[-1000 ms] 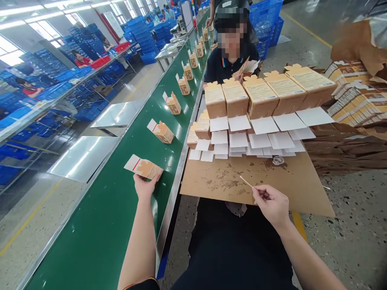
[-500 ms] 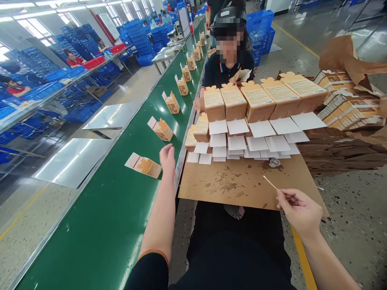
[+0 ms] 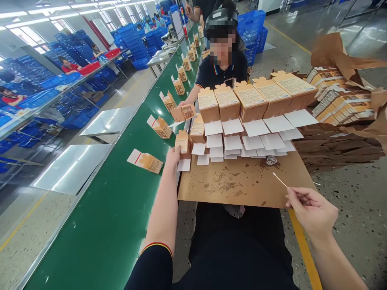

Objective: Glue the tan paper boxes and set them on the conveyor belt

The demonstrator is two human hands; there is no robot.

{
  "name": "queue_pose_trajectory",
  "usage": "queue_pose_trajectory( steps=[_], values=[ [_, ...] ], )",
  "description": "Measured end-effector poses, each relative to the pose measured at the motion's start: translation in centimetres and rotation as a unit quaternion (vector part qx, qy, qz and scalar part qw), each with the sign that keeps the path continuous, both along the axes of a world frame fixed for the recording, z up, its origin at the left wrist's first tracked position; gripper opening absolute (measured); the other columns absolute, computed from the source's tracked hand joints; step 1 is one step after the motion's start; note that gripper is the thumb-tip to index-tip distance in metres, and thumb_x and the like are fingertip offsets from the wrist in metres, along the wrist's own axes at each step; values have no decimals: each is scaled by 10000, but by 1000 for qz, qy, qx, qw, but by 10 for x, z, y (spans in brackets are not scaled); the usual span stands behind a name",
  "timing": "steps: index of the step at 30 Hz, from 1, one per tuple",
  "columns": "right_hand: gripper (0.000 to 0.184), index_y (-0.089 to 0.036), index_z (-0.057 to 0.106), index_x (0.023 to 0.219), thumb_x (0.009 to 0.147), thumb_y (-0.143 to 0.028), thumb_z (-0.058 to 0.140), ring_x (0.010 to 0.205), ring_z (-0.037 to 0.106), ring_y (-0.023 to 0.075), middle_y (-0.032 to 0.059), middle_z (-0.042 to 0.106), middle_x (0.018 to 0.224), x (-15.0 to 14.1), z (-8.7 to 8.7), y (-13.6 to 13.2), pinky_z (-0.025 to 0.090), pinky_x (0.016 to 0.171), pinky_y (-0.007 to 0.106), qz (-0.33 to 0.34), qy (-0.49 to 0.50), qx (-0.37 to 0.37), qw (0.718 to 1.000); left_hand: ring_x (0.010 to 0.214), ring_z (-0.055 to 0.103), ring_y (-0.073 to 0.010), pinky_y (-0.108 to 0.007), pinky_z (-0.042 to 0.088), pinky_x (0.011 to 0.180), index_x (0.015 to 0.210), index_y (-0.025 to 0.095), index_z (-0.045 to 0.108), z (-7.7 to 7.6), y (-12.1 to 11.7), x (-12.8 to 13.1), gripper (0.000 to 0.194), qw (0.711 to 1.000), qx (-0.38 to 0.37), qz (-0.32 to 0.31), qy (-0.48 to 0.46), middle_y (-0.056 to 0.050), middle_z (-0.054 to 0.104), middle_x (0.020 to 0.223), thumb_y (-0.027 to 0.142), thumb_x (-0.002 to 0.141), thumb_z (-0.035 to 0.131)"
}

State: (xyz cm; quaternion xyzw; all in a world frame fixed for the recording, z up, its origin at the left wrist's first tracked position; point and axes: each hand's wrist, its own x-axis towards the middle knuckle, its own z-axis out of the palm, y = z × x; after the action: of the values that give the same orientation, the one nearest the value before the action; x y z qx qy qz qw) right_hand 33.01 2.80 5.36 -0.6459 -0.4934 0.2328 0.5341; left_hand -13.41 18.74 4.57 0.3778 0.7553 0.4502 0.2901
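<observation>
Head view, places reckoned from the green conveyor belt (image 3: 99, 225).

Item: small tan printed cardboard carton (image 3: 183, 141), open tabs on top; at the belt's right edge, beside the stacked cartons. A white flap just below it is apparently its own.

Item: left hand (image 3: 173, 156), at the belt's right edge; thumb and fingers closed about the near left side of that carton, contact partly hidden.

Item: right hand (image 3: 313, 209), well to the belt's right; thumb and forefinger pinched together on a thin pale stick with a white tip (image 3: 279, 179), tip pointing towards the belt.

Item: flat brown cardboard sheet (image 3: 199, 187), stained, right of the belt; carries rows of tan cartons with white flaps (image 3: 254, 100) and a small clear round container (image 3: 271, 160).

Item: tan carton with red-striped white flap (image 3: 152, 163), lying on the belt near the left forearm; others stand in line further along.

Item: second tan printed carton (image 3: 183, 113), tilted above the belt's right edge, at the end of a co-worker's forearm (image 3: 192, 96).

Handling, by judgement: the carton is light, with stiff but crushable walls, smooth enough to slip a little. Best hold: opposite side walls, gently, low on the body; the thin flap and tabs would bend.
</observation>
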Motion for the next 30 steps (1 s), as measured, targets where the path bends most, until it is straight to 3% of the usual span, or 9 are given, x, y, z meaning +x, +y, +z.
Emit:
queue_pose_trajectory(
  steps=[4, 9, 12, 15, 21, 26, 30],
  values=[
    [257, -267, 817, 813, 848, -521, 835, 488, 682, 245, 60, 711, 607, 8, -7, 8, 612, 481, 382, -2, -23, 13, 1000, 1103, 784, -367, -510, 642, 937, 1097, 173, 779, 10, -59, -20, 447, 997, -43, 31, -64, -179, 824, 1137, 562, 876, 784],
    [278, -230, 784, 808, 840, -507, 795, 521, 698, 218, 64, 728, 652, 24, -5, 31, 606, 559, 351, -25, -63, -13, 998, 1300, 757, -411, -524, 667, 1026, 1369, 207, 767, 2, -150, -18, 709, 959, 46, -4, -279, -182, 774, 1428, 456, 729, 944],
    [181, -214, 763, 809, 845, -391, 753, 604, 729, 208, 69, 756, 697, 30, 7, 51, 617, 681, 336, -6, -140, -69, 988, 1489, 640, -427, -548, 624, 1151, 1525, 303, 689, -7, -176, -2, 865, 940, 78, -46, -328, -133, 667, 1624, 492, 730, 973],
    [93, -228, 720, 774, 853, -265, 750, 679, 727, 213, 58, 757, 712, 32, 18, 71, 612, 747, 330, 44, -218, -96, 970, 1559, 574, -425, -571, 585, 1211, 1555, 367, 652, -16, -176, 21, 912, 946, 97, -68, -302, -104, 619, 1681, 557, 730, 990],
    [257, -269, 608, 661, 802, -108, 752, 605, 655, 217, 10, 675, 617, 28, 14, 99, 513, 620, 319, 110, -292, -122, 942, 1475, 660, -374, -513, 560, 1226, 1458, 295, 655, -33, -154, 63, 943, 968, 90, -60, -224, -159, 728, 1494, 560, 650, 1062],
    [206, -226, 628, 663, 819, -117, 706, 647, 667, 185, 44, 697, 647, 23, 14, 113, 464, 633, 281, 135, -322, -158, 924, 1297, 766, -336, -489, 621, 1130, 1447, 279, 610, -43, -148, 76, 964, 973, 109, -78, -188, -147, 775, 1347, 548, 644, 1070],
    [179, -225, 652, 684, 811, -126, 728, 668, 683, 197, 43, 716, 667, 18, 17, 100, 491, 665, 287, 102, -308, -166, 931, 1240, 788, -336, -508, 621, 1124, 1363, 245, 661, -48, -147, 78, 885, 973, 95, -68, -197, -163, 783, 1340, 540, 636, 1072]
  ],
)
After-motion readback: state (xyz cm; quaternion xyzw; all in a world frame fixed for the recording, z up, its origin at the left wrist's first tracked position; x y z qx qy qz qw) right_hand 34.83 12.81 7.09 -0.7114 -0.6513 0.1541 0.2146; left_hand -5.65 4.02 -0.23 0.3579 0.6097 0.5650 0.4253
